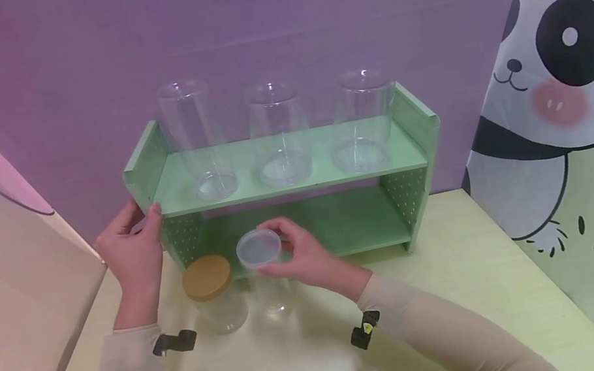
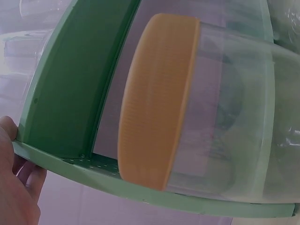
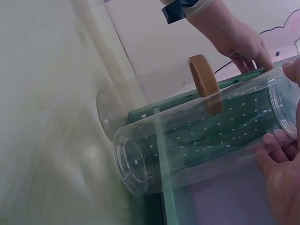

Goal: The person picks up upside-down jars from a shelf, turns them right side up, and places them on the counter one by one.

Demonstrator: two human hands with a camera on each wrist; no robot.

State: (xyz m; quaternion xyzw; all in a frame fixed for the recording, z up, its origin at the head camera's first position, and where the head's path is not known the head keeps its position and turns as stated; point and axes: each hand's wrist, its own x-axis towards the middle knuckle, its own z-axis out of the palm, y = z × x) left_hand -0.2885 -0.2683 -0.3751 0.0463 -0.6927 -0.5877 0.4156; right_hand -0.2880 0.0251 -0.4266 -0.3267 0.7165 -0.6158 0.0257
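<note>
Worktop (image 1: 465, 262), near edge cut off, right edge well apart from shelf | green shelf (image 1: 351, 222), lower tier open-fronted, left side clamped by left hand (image 1: 131, 244) | clear jar (image 1: 268, 291), before shelf, base contact unclear, pinched near top by right hand (image 1: 302, 247), fingers partly hidden | tan-lidded jar (image 1: 207, 277), just beside

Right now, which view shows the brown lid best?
Left wrist: the brown lid is large, side-on and unobstructed there. Head shows its top, smaller; right wrist shows it small, partly behind the clear jar.
</note>
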